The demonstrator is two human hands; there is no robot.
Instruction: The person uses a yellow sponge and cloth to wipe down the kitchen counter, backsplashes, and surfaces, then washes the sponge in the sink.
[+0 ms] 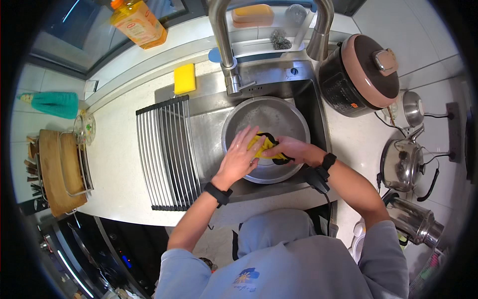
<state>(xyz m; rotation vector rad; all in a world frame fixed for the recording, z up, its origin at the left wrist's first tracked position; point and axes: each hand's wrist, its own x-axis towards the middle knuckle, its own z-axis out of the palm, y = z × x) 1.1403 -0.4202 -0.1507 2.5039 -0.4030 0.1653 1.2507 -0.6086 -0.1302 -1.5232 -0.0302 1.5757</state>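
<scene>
My right hand (pixel 295 148) grips a bunched yellow cloth with black edging (pixel 277 152) over a round metal basin (pixel 269 177). The fingers of my left hand (pixel 242 152) are stretched out and lie against the cloth's left side; whether they grip it is hard to tell. Water shows in the basin, which stands in a stainless steel sink (pixel 209 138). Both wrists wear black bands. Behind the basin rises the metal faucet (pixel 232 80).
A roll-up drying rack (pixel 168 157) lies over the sink's left side, with a yellow sponge (pixel 185 79) behind it. A pressure cooker (pixel 358 78) and a metal kettle (pixel 401 164) stand right. A wooden cutting board (pixel 61 172) stands far left, a dish soap bottle (pixel 140 26) at the back.
</scene>
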